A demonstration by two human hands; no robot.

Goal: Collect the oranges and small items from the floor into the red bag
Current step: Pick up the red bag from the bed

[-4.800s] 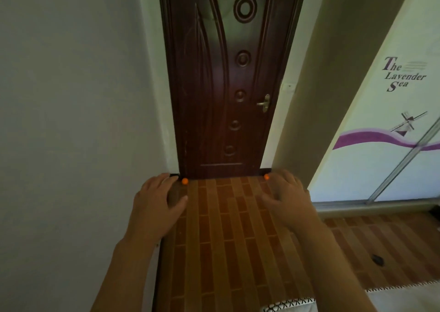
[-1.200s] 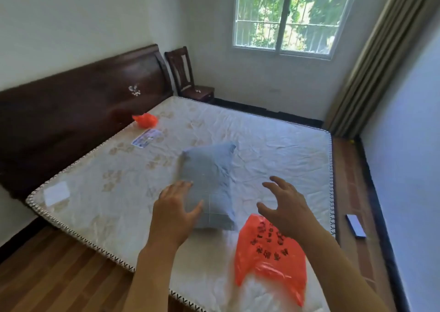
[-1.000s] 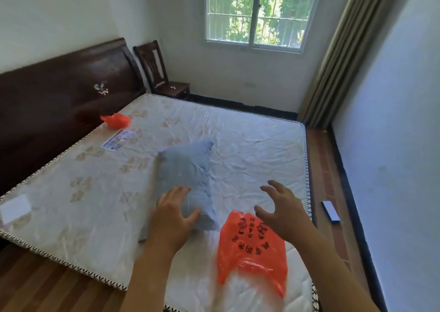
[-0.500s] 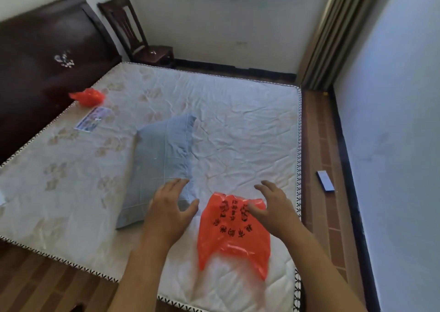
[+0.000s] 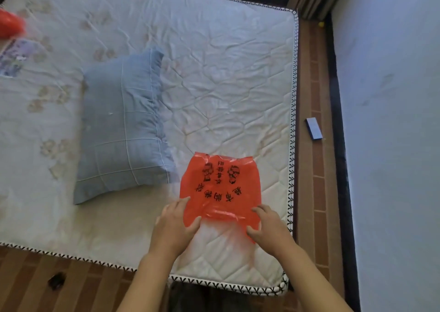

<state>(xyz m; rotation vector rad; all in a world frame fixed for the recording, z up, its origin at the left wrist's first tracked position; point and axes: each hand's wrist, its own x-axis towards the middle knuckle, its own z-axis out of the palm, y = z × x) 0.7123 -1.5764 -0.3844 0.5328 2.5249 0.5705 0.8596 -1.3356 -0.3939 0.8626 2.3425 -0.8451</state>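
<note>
A red plastic bag (image 5: 220, 187) with black print lies flat on the mattress (image 5: 226, 73) near its right front corner. My left hand (image 5: 175, 226) pinches the bag's near left corner between thumb and fingers. Over at the near right corner, my right hand (image 5: 269, 228) has fingers and thumb curled round the edge. On the floor lie a small blue box (image 5: 314, 128) right of the bed, a small black item (image 5: 56, 280) at the front left, and a tiny yellow item (image 5: 321, 24) by the curtain. No oranges are in view.
A blue pillow (image 5: 123, 125) lies left of the bag. A second crumpled red bag (image 5: 9, 25) and a printed card (image 5: 14, 56) sit at the mattress's far left. A narrow floor strip runs between bed and right wall (image 5: 392, 121).
My view turned from the door to the bed, then tipped down. Both hands came down from hovering over the mattress onto the red bag's near edge and took hold of it.
</note>
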